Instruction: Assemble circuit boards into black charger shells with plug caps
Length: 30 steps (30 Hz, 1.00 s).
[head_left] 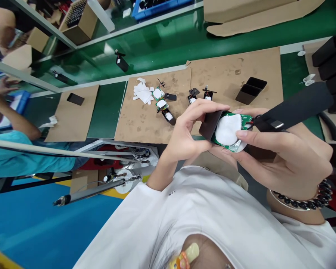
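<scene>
My left hand [184,130] wraps its fingers and thumb round a black rectangular case [208,125]. At the case's open end, a green circuit board [246,120] with a white round pad [228,129] on it sits partly inside. My right hand [288,153], wearing a dark beaded bracelet, pinches the board by its outer end, thumb over the pad's edge. Wires join the board to a long black flat piece [296,106] that lies over the right hand. How deep the board reaches into the case is hidden.
Brown cardboard sheets [145,123] cover the bench. On them lie white gloves [142,91], more board assemblies [161,104] and empty black cases [251,90]. Several black cases [332,63] stand at the right. A co-worker's arm [14,112] is at the left, beyond a metal frame.
</scene>
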Tool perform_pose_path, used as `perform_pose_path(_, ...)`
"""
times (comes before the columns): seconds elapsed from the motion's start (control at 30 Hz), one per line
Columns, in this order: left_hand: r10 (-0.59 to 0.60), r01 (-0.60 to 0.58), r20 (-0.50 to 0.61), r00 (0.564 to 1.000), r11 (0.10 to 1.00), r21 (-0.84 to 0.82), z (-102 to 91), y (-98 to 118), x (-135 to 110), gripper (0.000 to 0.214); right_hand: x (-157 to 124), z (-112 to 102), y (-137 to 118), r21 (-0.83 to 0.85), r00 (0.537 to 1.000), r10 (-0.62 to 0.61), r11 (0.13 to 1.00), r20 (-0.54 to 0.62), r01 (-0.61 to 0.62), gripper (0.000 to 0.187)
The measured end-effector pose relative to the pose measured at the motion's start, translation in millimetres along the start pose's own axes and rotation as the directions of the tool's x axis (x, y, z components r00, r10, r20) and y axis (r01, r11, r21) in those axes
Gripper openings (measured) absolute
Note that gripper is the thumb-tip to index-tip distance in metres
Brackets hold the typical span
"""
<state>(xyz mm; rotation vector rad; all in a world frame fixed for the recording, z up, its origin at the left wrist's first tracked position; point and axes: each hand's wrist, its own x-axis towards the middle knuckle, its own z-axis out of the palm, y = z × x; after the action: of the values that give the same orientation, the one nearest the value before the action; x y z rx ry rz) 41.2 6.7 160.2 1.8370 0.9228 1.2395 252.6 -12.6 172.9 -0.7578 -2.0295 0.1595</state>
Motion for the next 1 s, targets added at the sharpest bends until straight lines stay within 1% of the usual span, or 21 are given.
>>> perform_pose_path(0.13, 0.013, -0.013, 0.009, 1.0, 1.0, 0.004, -0.4, -2, 0, 0.047, 2, -1, 0, 0.012, 0.999, 0.017, 1.0, 0.048, -0.017, 0.023)
perform_pose_path(0.23, 0.025, -0.025, 0.021, 0.999, 1.0, -0.002, -1.2, -4, 0, 0.05, 2, 1, -2, -0.039, 0.999, 0.032, 0.999, 0.026, -0.031, 0.022)
perform_pose_path(0.3, 0.022, -0.021, 0.022, 1.0, 1.0, -0.004, -1.6, -5, -1, 0.051, 1, 2, -4, -0.063, 1.0, 0.02, 0.998, -0.003, -0.02, 0.023)
perform_pose_path(0.37, 0.019, -0.018, 0.021, 1.0, 1.0, -0.01, -1.7, -6, -1, 0.051, 1, 4, -5, -0.084, 1.0, -0.005, 0.996, -0.006, 0.005, 0.024)
perform_pose_path(0.47, 0.031, -0.03, 0.019, 0.999, 0.999, -0.028, -1.5, -8, -2, 0.051, 2, 3, -7, -0.101, 1.0, -0.015, 0.995, 0.027, 0.017, 0.022)
perform_pose_path(0.6, 0.074, -0.072, 0.02, 0.997, 0.996, -0.061, -1.5, -14, -4, 0.053, 3, 0, -12, -0.111, 0.998, 0.008, 0.994, 0.064, -0.001, 0.021)
perform_pose_path(0.7, 0.116, -0.115, 0.019, 0.993, 0.99, -0.083, -1.6, -17, -5, 0.054, 2, -1, -16, -0.149, 0.998, 0.006, 0.989, 0.055, 0.003, 0.022)
perform_pose_path(0.77, 0.128, -0.127, 0.005, 0.992, 0.988, -0.091, -1.5, -18, -6, 0.052, 2, 0, -17, -0.143, 0.999, -0.022, 0.989, 0.035, 0.027, 0.021)
perform_pose_path(0.93, 0.132, -0.134, -0.026, 0.991, 0.985, -0.108, -0.9, -17, -9, 0.05, -1, 3, -17, -0.133, 0.998, -0.064, 0.989, 0.002, 0.063, 0.025)
perform_pose_path(1.0, 0.129, -0.131, -0.023, 0.991, 0.985, -0.113, -0.8, -17, -10, 0.051, -1, 4, -18, -0.15, 0.999, -0.054, 0.987, -0.002, 0.053, 0.023)
